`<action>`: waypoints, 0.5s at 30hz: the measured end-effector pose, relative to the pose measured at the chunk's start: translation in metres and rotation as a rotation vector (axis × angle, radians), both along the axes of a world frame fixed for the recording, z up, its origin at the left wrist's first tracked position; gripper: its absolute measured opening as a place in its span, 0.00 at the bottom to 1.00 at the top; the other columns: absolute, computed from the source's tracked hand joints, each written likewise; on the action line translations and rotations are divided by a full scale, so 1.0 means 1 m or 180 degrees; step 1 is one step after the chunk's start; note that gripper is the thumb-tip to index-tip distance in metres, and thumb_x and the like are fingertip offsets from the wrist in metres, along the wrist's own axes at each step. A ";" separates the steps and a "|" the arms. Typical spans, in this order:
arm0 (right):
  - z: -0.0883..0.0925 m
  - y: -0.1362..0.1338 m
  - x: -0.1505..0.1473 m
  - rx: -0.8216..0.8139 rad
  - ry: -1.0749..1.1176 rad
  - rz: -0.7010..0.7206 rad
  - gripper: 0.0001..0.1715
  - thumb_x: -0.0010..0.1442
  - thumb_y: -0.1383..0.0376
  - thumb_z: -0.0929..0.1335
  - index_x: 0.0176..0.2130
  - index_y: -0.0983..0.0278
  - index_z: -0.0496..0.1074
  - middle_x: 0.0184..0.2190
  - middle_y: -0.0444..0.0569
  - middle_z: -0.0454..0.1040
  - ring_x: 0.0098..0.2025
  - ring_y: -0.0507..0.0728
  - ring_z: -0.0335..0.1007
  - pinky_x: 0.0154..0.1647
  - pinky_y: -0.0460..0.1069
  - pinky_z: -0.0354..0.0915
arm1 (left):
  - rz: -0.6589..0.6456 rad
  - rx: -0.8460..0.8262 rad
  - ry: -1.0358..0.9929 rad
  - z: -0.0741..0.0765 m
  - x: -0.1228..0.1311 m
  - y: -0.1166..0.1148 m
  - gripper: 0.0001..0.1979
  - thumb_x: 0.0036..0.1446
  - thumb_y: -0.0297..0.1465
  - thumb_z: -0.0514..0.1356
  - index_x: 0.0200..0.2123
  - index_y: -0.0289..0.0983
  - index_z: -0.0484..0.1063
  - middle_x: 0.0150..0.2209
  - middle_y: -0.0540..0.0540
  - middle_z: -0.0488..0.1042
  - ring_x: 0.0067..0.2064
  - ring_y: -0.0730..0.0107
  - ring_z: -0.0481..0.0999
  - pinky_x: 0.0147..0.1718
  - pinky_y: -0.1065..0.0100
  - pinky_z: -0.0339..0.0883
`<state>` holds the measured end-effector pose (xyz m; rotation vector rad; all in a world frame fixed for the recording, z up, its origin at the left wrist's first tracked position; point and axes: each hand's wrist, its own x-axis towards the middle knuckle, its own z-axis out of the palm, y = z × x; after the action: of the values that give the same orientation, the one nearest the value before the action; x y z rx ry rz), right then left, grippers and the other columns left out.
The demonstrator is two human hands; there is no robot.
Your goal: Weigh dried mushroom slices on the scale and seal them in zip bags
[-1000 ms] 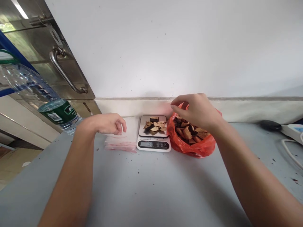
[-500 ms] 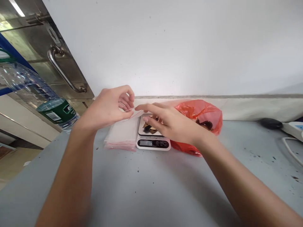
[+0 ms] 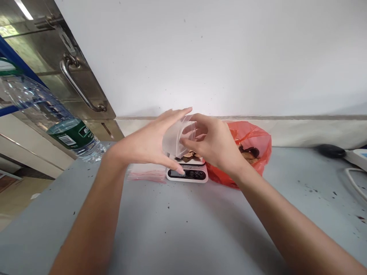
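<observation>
A clear plastic bag [image 3: 174,138] stands tilted above the kitchen scale [image 3: 197,174], its mouth spread toward the right. My left hand [image 3: 149,141] is against the bag's left side, thumb and fingers stretched wide apart. From the right, the curled fingers of my right hand [image 3: 213,139] hold the bag at its mouth; some fingertips show through the film. Dried brown slices [image 3: 189,156] lie on the scale's pan, partly covered by the bag and hands. My left thumb hides part of the display.
Left of the scale lies a stack of clear bags [image 3: 146,175] with pink edges. A red plastic bag [image 3: 263,141] holding more dried pieces sits to the right. A water bottle [image 3: 71,133] stands at the left edge, a black mouse [image 3: 331,150] far right. The wall rises behind.
Both hands have shifted right, over the scale. The bag, thin and flat between the fingertips before, is now opened out. My left hand has spread its fingers.
</observation>
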<state>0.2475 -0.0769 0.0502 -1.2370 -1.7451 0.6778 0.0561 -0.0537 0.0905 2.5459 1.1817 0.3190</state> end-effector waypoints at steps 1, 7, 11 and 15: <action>0.001 0.000 0.001 -0.0047 0.0042 0.0092 0.27 0.53 0.72 0.70 0.53 0.63 0.76 0.41 0.50 0.81 0.27 0.54 0.75 0.27 0.49 0.70 | 0.0014 -0.0041 0.0055 -0.001 0.000 0.001 0.62 0.45 0.54 0.72 0.77 0.54 0.43 0.79 0.50 0.44 0.77 0.38 0.44 0.73 0.50 0.49; 0.000 0.000 0.001 -0.0258 0.0080 0.0299 0.30 0.52 0.76 0.66 0.53 0.65 0.79 0.29 0.44 0.78 0.23 0.52 0.71 0.24 0.47 0.65 | 0.0379 -0.0006 0.0163 -0.006 -0.007 0.007 0.54 0.51 0.49 0.68 0.76 0.47 0.47 0.76 0.45 0.53 0.74 0.42 0.56 0.68 0.54 0.58; -0.001 0.001 0.000 -0.0184 -0.0230 0.0442 0.18 0.52 0.78 0.64 0.33 0.63 0.81 0.19 0.39 0.69 0.21 0.49 0.62 0.22 0.45 0.57 | 0.0204 0.0154 0.0112 -0.012 -0.007 0.011 0.44 0.51 0.48 0.68 0.69 0.44 0.61 0.66 0.42 0.67 0.65 0.45 0.67 0.60 0.57 0.67; 0.000 0.002 0.001 -0.0558 -0.0171 0.0457 0.19 0.52 0.79 0.65 0.36 0.65 0.82 0.24 0.42 0.76 0.24 0.51 0.71 0.24 0.46 0.61 | 0.0126 0.0371 -0.0049 -0.015 -0.005 0.013 0.35 0.49 0.42 0.68 0.61 0.42 0.69 0.56 0.42 0.71 0.56 0.48 0.73 0.50 0.58 0.71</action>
<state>0.2486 -0.0744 0.0503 -1.2655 -1.8637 0.9052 0.0506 -0.0404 0.0755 2.6162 1.2432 0.4280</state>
